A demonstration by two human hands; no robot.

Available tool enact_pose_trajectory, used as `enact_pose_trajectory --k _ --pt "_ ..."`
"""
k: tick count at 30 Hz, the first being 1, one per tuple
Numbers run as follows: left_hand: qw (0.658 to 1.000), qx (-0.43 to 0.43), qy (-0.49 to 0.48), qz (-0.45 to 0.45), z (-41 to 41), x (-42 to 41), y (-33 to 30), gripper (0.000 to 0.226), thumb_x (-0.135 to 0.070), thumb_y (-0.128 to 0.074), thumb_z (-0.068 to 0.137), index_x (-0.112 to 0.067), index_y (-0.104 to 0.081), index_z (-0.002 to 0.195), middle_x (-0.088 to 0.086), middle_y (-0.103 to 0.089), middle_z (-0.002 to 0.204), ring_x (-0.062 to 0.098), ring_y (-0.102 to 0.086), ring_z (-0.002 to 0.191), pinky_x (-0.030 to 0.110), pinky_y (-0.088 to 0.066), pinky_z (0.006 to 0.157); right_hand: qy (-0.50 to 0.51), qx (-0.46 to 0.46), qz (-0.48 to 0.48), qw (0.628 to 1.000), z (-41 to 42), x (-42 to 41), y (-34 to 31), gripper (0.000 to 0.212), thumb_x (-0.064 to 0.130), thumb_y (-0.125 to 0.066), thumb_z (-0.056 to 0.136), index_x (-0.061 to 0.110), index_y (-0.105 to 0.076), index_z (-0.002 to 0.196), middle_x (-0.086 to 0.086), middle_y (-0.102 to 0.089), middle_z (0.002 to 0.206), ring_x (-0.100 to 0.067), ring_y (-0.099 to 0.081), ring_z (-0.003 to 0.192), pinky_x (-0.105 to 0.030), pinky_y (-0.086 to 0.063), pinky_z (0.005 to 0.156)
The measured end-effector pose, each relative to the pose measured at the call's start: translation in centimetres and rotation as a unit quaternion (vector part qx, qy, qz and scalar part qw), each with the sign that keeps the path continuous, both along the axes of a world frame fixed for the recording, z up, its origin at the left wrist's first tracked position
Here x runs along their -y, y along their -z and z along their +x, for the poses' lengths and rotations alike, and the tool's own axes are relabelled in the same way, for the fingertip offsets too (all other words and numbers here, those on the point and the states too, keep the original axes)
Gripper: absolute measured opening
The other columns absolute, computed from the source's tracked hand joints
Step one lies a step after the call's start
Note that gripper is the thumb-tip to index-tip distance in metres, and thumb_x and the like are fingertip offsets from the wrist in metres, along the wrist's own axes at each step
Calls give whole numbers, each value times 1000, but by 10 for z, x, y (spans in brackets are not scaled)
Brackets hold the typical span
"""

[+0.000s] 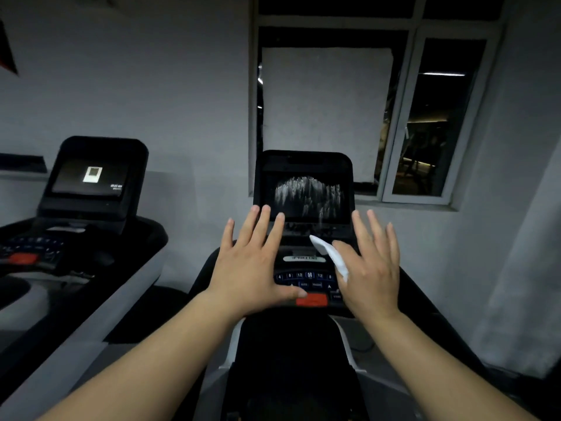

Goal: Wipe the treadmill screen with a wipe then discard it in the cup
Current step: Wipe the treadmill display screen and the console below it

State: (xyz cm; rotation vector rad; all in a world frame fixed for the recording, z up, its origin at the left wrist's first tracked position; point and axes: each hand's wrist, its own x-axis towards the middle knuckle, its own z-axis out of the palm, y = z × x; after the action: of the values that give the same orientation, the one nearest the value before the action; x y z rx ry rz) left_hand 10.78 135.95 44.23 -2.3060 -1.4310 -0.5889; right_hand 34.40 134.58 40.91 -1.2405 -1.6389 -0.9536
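Right hand (372, 268): fingers straight and spread, thumb pinning a folded white wipe (331, 257) against the palm edge. Left hand (252, 265): fingers splayed, holding nothing. Both raised over the console buttons (303, 279). Just beyond, the treadmill screen (306, 196) shows whitish streaks.

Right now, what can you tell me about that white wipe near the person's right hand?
The wipe is a small white sheet, soft like damp tissue, folded into a narrow strip. It slants up and left from between the right hand's thumb and forefinger, its free tip pointing toward the streaked treadmill screen without touching it.
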Motion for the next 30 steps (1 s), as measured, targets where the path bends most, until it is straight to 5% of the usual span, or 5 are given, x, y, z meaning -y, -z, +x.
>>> enact_pose_trajectory --k 11,15,20,27,30 --pt "1000 3 9 4 36 -189 -4 138 -105 -34 65 -27 33 157 4 31 170 21 37 152 57 11 127 7 -18 -1 1000 38 -186 -3 27 6 -83 81 9 -76 106 -22 -47 158 -41 -32 153 -61 -18 127" --pt "1000 13 5 15 47 -249 -4 137 -106 -34 64 -29 38 153 3 33 168 22 34 154 56 13 127 -14 0 5 1000 49 -248 -10 13 16 -70 92 9 -76 101 -23 -49 155 -41 -33 153 -60 -18 128" --pt "1000 25 0 9 50 -323 1 136 -107 -25 60 -30 40 151 2 36 165 21 35 153 56 12 127 -23 1 -18 1000 52 -320 -9 27 28 -54 101 11 -75 100 -21 -46 159 -40 -32 154 -60 -17 128" --pt "999 37 9 -5 42 -433 32 136 -106 -30 65 -26 22 162 4 25 170 22 28 156 56 8 128 -42 13 -49 998 47 -423 22 12 18 -72 92 11 -76 101 -22 -50 155 -39 -34 153 -64 -23 124" --pt "999 38 10 -15 32 -488 48 135 -105 -33 66 -25 13 165 6 16 173 22 22 158 56 6 128 -44 10 -50 998 36 -475 33 25 28 -58 105 11 -76 98 -22 -53 153 -40 -39 151 -64 -27 123"
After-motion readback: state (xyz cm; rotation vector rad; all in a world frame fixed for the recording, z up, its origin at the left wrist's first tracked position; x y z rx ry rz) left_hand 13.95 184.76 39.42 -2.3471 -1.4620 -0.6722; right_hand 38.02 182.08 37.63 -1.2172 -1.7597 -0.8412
